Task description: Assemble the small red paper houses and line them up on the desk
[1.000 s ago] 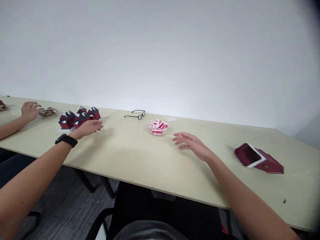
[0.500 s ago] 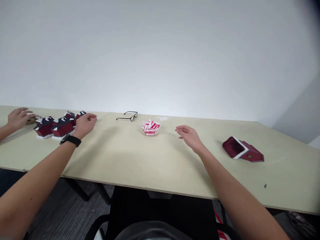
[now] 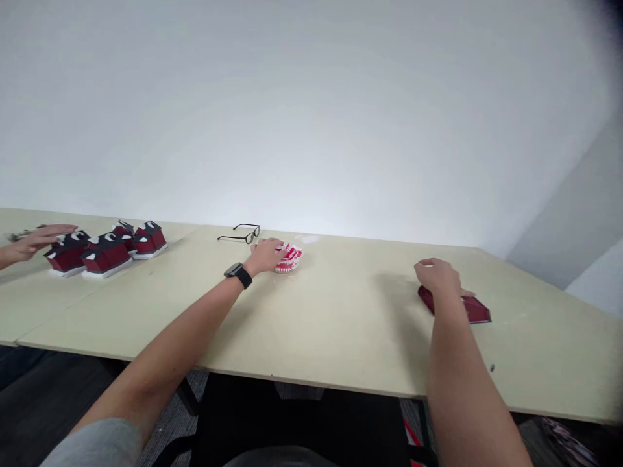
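Observation:
My left hand (image 3: 265, 255), with a dark watch on its wrist, is at the left side of a small clear bowl (image 3: 283, 269) of red and white pieces (image 3: 291, 255). Its fingers are partly hidden and reach over the bowl's edge. My right hand (image 3: 439, 280) is over a dark red house-shaped piece (image 3: 477, 311) lying on its side at the right. The hand covers the middle of that piece, and whether its fingers grip it cannot be made out.
Several red houses with dark roofs and white bases (image 3: 106, 254) stand at the left, beside another person's hand (image 3: 36, 242). Black glasses (image 3: 250, 236) lie behind my left hand. A tiny dark object (image 3: 492, 368) lies near the front edge at right.
My left hand has moved right, from the houses to the bowl. My right hand has moved right, from beside the bowl to over the dark red piece. The view has shifted slightly.

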### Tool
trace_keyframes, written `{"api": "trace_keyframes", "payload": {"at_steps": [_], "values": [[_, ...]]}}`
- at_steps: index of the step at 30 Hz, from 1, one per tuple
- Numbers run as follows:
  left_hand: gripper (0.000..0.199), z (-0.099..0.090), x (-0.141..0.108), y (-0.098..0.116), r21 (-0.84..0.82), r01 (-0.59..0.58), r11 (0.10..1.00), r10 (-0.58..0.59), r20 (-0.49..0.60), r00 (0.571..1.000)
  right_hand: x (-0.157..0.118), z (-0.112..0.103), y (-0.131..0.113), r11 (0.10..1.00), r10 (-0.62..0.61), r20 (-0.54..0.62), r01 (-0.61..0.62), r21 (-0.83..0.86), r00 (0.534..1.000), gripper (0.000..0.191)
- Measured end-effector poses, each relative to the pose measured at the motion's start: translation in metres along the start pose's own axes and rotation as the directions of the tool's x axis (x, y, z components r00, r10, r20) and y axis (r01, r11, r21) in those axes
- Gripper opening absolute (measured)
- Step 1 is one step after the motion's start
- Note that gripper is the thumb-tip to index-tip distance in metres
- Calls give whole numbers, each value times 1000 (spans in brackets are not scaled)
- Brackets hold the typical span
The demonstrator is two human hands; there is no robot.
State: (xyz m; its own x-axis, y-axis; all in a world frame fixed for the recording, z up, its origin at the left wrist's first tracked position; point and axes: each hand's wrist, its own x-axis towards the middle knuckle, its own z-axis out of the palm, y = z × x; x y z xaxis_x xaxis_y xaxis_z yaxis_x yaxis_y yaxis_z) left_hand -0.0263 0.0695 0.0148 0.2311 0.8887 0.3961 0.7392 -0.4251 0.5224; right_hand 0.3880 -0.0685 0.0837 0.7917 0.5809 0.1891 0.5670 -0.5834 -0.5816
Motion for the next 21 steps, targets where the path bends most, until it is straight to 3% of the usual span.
{"api": "trace_keyframes", "payload": {"at_steps": [3,7,10,15,21], "values": [[42,14,-3,-2,-10,54,998,-54,2,999,-9,8,-10,994,-64,61,69,-83,996,47],[34,13,-10,0,-72,49,996,-53,-65,996,-39,29,-31,943,-188,168,225,-245,968,48],[31,9,-12,3,-74,61,995,-66,-67,996,-62,46,-42,862,-312,226,375,-342,923,47],[28,12,-12,5,-82,145,986,-154,-118,981,-94,65,-49,740,-492,288,569,-360,822,43],[19,14,-13,7,-97,161,982,-171,-109,979,-118,75,-55,606,-578,326,661,-442,748,42]]}}
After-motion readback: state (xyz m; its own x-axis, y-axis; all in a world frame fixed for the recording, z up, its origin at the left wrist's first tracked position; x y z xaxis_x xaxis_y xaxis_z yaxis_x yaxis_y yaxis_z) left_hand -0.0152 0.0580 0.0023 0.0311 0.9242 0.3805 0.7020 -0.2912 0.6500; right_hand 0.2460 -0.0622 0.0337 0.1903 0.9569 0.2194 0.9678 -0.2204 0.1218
